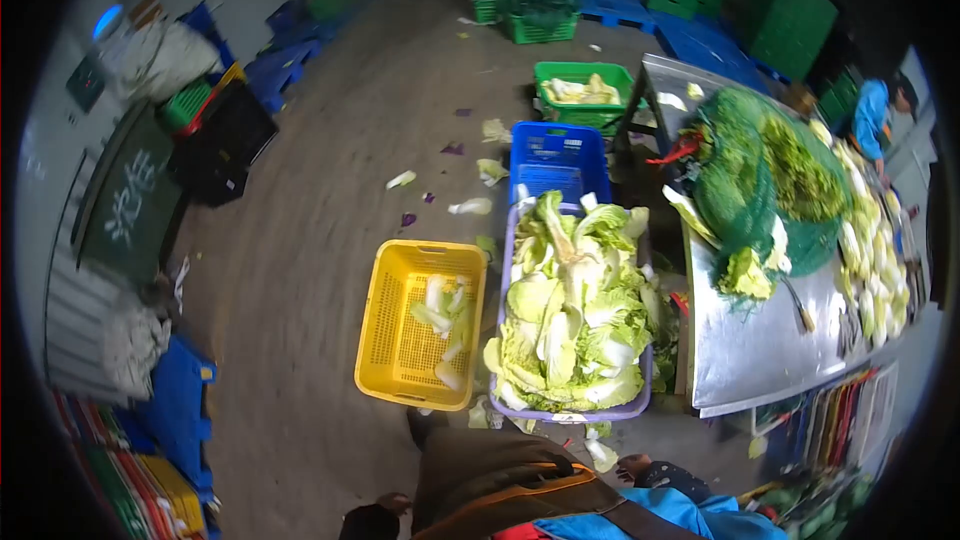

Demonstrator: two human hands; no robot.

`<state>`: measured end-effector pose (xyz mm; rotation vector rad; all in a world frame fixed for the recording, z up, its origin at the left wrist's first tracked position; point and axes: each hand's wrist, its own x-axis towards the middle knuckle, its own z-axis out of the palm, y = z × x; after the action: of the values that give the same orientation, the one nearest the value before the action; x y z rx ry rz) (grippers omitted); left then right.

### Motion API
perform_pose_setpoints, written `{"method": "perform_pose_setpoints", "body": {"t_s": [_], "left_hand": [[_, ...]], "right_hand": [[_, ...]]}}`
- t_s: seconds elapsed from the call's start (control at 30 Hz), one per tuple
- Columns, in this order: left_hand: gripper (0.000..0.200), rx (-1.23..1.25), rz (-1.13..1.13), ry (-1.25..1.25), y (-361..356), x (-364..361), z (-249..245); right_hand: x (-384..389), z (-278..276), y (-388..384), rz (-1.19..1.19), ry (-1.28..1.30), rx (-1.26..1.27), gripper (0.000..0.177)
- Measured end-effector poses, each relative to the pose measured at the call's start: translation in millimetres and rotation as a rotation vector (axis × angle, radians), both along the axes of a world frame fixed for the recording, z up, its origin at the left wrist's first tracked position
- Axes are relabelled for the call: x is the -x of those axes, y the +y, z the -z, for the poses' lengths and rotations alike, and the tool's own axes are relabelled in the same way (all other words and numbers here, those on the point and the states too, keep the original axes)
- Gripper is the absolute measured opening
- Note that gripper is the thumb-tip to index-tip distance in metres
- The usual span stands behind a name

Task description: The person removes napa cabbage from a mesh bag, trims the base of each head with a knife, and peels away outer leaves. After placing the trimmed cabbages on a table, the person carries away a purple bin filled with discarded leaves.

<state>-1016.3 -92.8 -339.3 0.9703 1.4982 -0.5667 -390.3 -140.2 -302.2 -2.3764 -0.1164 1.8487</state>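
At the lower edge hangs my left hand [395, 502], beside the brown apron [480, 470]; its fingers are mostly hidden. On the other side, my right hand [633, 465] hangs with its fingers apart and nothing visible in it. A few leaf scraps [600, 454] lie on the floor near that hand. In front of me stands a purple crate [645, 380] heaped with cabbage leaves [570, 310]. A yellow crate [372, 340] to its left holds several pale leaf pieces [435, 315]. Neither hand touches a crate.
A blue crate [560, 155] and a green crate [590, 120] stand beyond. On the right, a metal table [740, 360] bears green net bags [735, 160] and trimmed cabbages [875, 270]; a person in blue [872, 115] is behind it. Leaf scraps [470, 206] litter the floor.
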Motion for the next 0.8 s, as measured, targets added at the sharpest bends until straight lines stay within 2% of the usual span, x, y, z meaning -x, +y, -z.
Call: {"method": "perform_pose_setpoints", "body": {"t_s": [0.03, 0.07, 0.1, 0.13, 0.17, 0.2, 0.23, 0.27, 0.3, 0.33, 0.4, 0.43, 0.5, 0.63, 0.7, 0.73, 0.77, 0.8], "left_hand": [[0.023, -0.077, 0.021, -0.023, 30, 8, -11], [0.020, -0.263, 0.273, 0.032, 61, 25, -8], [0.016, -0.443, 0.534, 0.072, 87, 41, -3], [0.016, -0.433, 0.591, 0.068, 112, 42, -16], [0.013, -0.430, -0.051, -0.133, 142, 38, -34], [0.010, -0.387, -0.700, -0.320, 170, 34, -47], [0.010, -0.378, -0.660, -0.319, 192, 26, -57], [0.011, -0.374, -0.660, -0.383, 211, 6, -71], [0.013, -0.370, -0.662, -0.447, 231, -14, -86], [0.013, -0.370, -0.634, -0.448, 251, -33, -96], [0.023, -0.553, 0.116, -0.141, 291, -71, -112], [0.023, -0.561, 0.142, -0.140, 316, -97, -119], [0.029, -0.668, 0.483, -0.007, 381, -151, -126], [0.034, -0.857, 0.494, -0.040, 536, -264, -93], [0.048, -1.023, 0.633, -0.152, 634, -305, -23], [0.052, -0.998, 0.762, -0.049, 679, -336, 2], [0.055, -1.042, 0.710, -0.102, 696, -380, -12], [0.056, -0.977, 0.626, -0.171, 718, -419, -8]], "right_hand": [[7, -1, -5, 0.103, -0.004, 0.010, 0.025], [15, 28, -4, 0.296, -0.012, 0.206, 0.022], [24, 62, -21, 0.252, 0.060, 0.107, 0.025], [31, 103, -32, 0.307, 0.072, 0.118, 0.025], [36, 144, -37, 0.485, 0.351, -0.003, 0.028], [46, 144, -28, 0.652, 0.624, -0.141, 0.032], [68, 149, -13, 0.742, 0.500, -0.109, 0.027], [88, 129, 14, 0.824, 0.374, -0.072, 0.023], [99, 123, 33, 0.894, 0.341, -0.081, 0.023], [108, 129, 45, 0.966, 0.338, -0.107, 0.022], [120, 141, 69, 1.101, 0.331, -0.150, 0.022], [122, 147, 81, 1.169, 0.325, -0.170, 0.021], [126, 158, 108, 1.323, 0.307, -0.216, 0.021], [133, 180, 137, 1.625, 0.206, -0.293, 0.020], [140, 192, 143, 1.757, 0.140, -0.321, 0.020], [145, 196, 141, 1.813, 0.103, -0.326, 0.020], [152, 199, 137, 1.864, 0.060, -0.327, 0.020], [160, 200, 132, 1.908, 0.019, -0.326, 0.020]]}}
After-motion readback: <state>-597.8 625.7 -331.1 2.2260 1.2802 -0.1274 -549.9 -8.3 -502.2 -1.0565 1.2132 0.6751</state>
